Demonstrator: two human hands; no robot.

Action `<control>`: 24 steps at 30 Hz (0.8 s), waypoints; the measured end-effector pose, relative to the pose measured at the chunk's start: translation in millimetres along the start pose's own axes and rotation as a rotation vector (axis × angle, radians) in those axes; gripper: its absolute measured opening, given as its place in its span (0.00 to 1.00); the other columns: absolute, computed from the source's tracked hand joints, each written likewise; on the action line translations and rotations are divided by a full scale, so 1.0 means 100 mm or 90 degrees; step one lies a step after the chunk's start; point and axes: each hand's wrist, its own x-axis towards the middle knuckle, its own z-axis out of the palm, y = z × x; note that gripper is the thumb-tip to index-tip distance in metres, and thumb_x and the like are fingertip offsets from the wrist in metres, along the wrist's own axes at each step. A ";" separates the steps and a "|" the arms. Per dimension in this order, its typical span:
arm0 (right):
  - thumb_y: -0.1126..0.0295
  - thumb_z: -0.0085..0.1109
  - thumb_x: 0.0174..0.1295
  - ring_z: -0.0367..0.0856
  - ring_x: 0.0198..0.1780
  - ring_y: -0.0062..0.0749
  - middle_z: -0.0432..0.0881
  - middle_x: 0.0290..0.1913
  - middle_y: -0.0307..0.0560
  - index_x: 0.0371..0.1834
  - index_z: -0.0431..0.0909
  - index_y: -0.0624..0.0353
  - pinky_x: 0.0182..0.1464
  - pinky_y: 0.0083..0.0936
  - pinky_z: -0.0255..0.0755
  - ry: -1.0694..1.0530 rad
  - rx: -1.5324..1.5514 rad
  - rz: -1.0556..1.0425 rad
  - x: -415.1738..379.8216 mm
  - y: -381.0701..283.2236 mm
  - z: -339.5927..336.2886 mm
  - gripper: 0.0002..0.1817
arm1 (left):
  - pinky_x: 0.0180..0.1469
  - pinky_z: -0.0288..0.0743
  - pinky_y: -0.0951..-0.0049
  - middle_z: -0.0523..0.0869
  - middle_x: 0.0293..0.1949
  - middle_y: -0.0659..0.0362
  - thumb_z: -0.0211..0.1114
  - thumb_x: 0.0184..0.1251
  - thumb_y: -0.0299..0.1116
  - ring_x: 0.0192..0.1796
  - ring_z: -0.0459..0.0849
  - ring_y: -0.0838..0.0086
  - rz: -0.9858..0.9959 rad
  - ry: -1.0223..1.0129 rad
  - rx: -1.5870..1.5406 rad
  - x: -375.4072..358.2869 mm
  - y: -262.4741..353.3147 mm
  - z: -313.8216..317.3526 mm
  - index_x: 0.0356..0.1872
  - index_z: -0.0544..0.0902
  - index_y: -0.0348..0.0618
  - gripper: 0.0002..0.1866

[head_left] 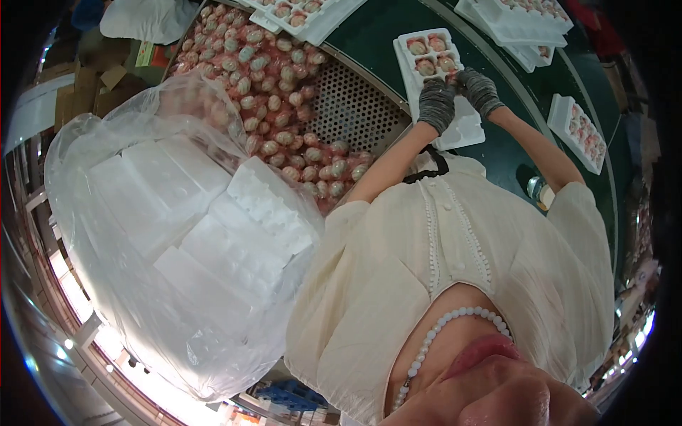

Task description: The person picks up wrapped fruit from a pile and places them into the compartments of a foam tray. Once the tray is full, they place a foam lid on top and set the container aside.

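Note:
A white moulded tray (403,65) lies on the green surface in front of me, with several film-wrapped eggs with red print (425,67) in its far cells. My left hand (436,105), in a grey knitted glove, has its fingers bent over the tray's middle; what its tips hold is hidden. From the right, my right hand (480,92), gloved alike, reaches in with fingertips closed on a wrapped egg (450,79) at the tray's edge. The near part of this white tray extends below my hands toward my body.
Loose wrapped eggs (273,103) heap on a perforated metal surface (355,106) at left. A clear plastic bag (78,177) holds stacked white trays (234,245). Filled trays stand on the green belt (511,135), one filled tray (579,135) at right. A small jar-like object (536,188) sits by my right arm.

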 end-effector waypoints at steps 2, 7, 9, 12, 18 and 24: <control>0.67 0.57 0.43 0.75 0.36 0.42 0.74 0.32 0.50 0.30 0.72 0.53 0.37 0.34 0.69 0.053 0.070 -0.076 0.03 0.01 0.19 0.10 | 0.39 0.67 0.61 0.76 0.30 0.50 0.53 0.40 0.26 0.36 0.75 0.59 0.012 0.110 0.078 0.00 -0.04 0.12 0.37 0.74 0.42 0.16; 0.67 0.55 0.45 0.74 0.36 0.44 0.75 0.32 0.51 0.34 0.74 0.53 0.38 0.35 0.68 0.061 0.084 -0.047 -0.01 -0.03 0.26 0.11 | 0.39 0.68 0.62 0.76 0.30 0.50 0.54 0.42 0.28 0.36 0.75 0.59 -0.023 0.032 -0.112 -0.04 -0.15 0.14 0.33 0.76 0.43 0.12; 0.66 0.54 0.47 0.74 0.36 0.45 0.75 0.32 0.52 0.34 0.74 0.54 0.38 0.35 0.68 0.037 0.096 -0.026 -0.01 -0.09 0.24 0.10 | 0.42 0.68 0.60 0.76 0.32 0.49 0.53 0.45 0.27 0.37 0.73 0.56 0.044 0.164 -0.320 -0.15 -0.33 0.13 0.35 0.76 0.42 0.12; 0.65 0.54 0.48 0.74 0.35 0.46 0.74 0.32 0.52 0.33 0.74 0.55 0.37 0.36 0.68 0.074 0.123 -0.063 0.09 0.13 0.50 0.10 | 0.44 0.67 0.62 0.76 0.35 0.49 0.54 0.45 0.25 0.40 0.73 0.55 -0.117 0.192 -0.237 -0.53 -0.78 -0.10 0.37 0.74 0.41 0.13; 0.66 0.53 0.51 0.73 0.37 0.46 0.74 0.34 0.52 0.36 0.73 0.56 0.39 0.35 0.67 0.093 0.101 -0.106 0.24 0.17 0.45 0.11 | 0.50 0.64 0.64 0.76 0.42 0.51 0.56 0.47 0.35 0.47 0.73 0.59 -0.355 -0.101 0.135 -1.99 -1.72 -0.36 0.45 0.72 0.47 0.20; 0.65 0.52 0.52 0.72 0.39 0.45 0.73 0.36 0.52 0.38 0.73 0.55 0.42 0.35 0.66 0.087 0.069 -0.043 0.33 0.04 0.37 0.11 | 0.50 0.64 0.60 0.77 0.42 0.51 0.52 0.50 0.44 0.47 0.74 0.60 -0.231 -0.325 0.114 -2.48 -1.63 -0.19 0.41 0.77 0.54 0.17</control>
